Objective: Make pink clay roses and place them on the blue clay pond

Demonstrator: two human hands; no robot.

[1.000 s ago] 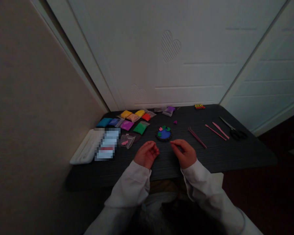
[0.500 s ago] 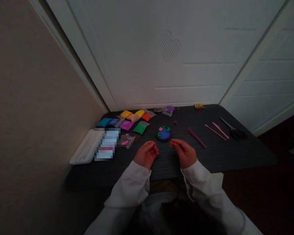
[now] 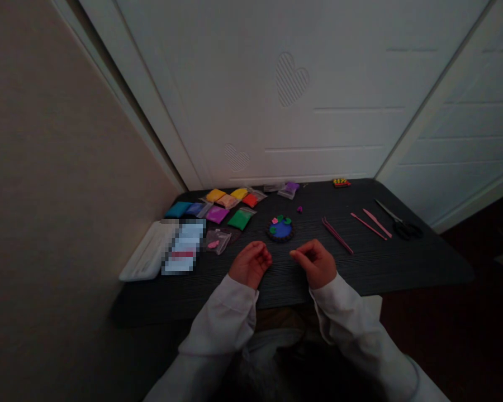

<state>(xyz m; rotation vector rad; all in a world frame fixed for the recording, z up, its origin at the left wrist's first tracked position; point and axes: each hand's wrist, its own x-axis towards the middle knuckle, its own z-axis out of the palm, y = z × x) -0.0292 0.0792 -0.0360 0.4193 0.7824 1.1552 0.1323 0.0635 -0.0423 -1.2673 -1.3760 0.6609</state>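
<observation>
My left hand point(image 3: 251, 263) rests over the near part of the table, its fingers curled in toward the thumb. Whether anything sits inside those fingers is too dark to see. Opposite it, my right hand point(image 3: 317, 262) pinches thumb and index finger together; anything between the tips is too small to make out. Just beyond both hands lies a round clay pond point(image 3: 281, 230) with a blue middle and a dark bumpy rim. Green pads and a pink flower point(image 3: 275, 221) lie on its far and left sides. Neither hand touches it.
Clay packets, including a green one point(image 3: 242, 218), lie at left beside a white tray point(image 3: 145, 257). A small purple piece point(image 3: 299, 209) is behind the pond. Rightward are tweezers point(image 3: 337, 235), pink modelling tools point(image 3: 377, 222) and scissors point(image 3: 398, 222). A yellow-red item point(image 3: 341, 182) lies at the back.
My right hand has drawn its fingertips back from the pond's near right edge, toward me, and they are pinched more tightly. The left hand stays where it was.
</observation>
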